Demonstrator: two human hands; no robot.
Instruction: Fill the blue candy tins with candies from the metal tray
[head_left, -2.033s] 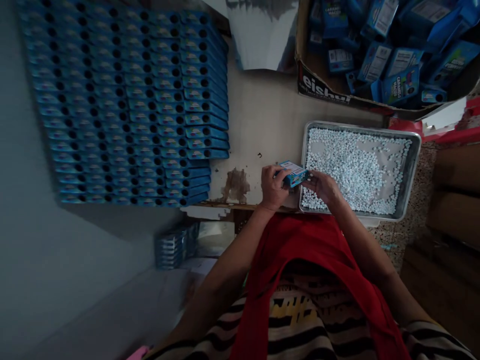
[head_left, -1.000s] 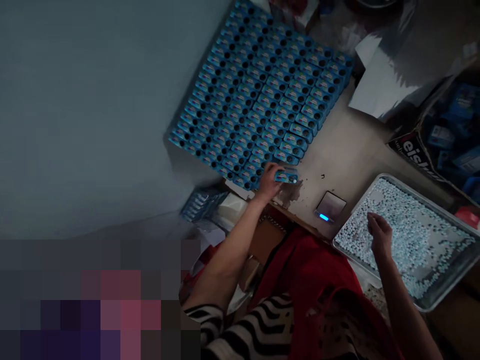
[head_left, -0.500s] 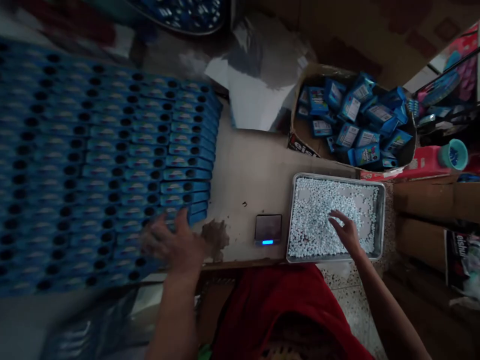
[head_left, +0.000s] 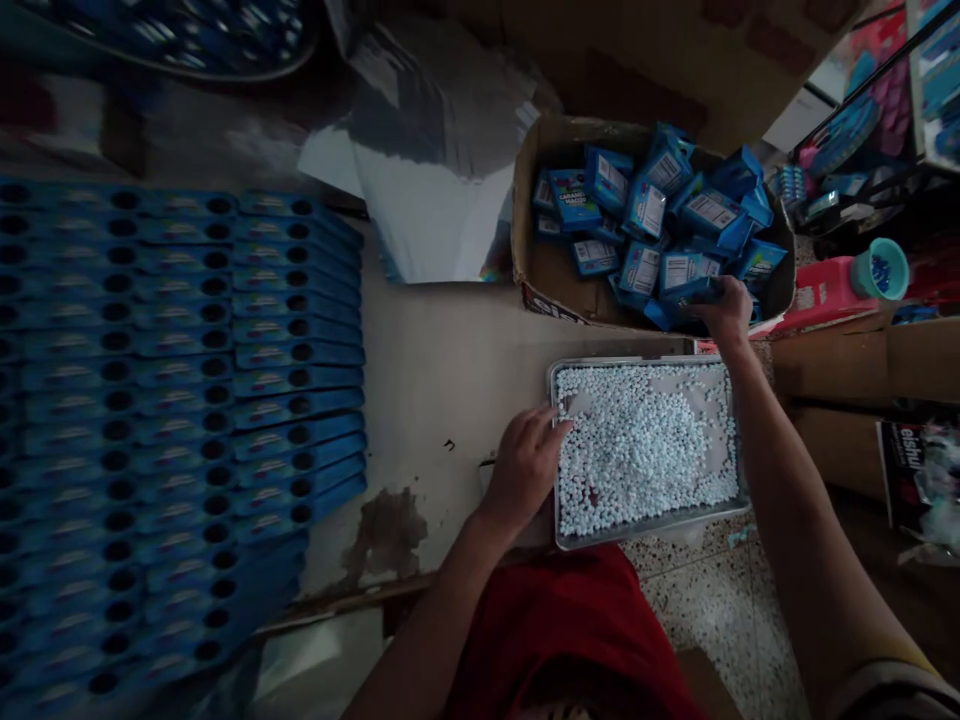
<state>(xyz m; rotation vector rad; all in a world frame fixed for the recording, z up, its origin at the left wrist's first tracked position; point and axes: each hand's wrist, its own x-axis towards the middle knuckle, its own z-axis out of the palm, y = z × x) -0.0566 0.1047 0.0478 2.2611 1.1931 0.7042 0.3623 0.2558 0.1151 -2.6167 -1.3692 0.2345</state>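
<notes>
My right hand is over the near edge of a cardboard box, its fingers closed on a blue packet. Other blue packets lie loose in that box. Below it, a metal tray holds many small pale pieces. My left hand is at the tray's left edge, over the small scale's place, with its fingers bent together at the rim. Whether anything is between those fingertips is hidden. The scale is mostly covered by this hand.
Rows of blue boxes cover the left of the table. White sheeting lies behind. A round container of blue packets is at the upper left. At the right are a teal cup and cardboard boxes.
My left hand has moved right, from the rows of blue boxes to the tray's edge. My right hand has gone up from the pale pieces to the cardboard box and taken hold of a packet.
</notes>
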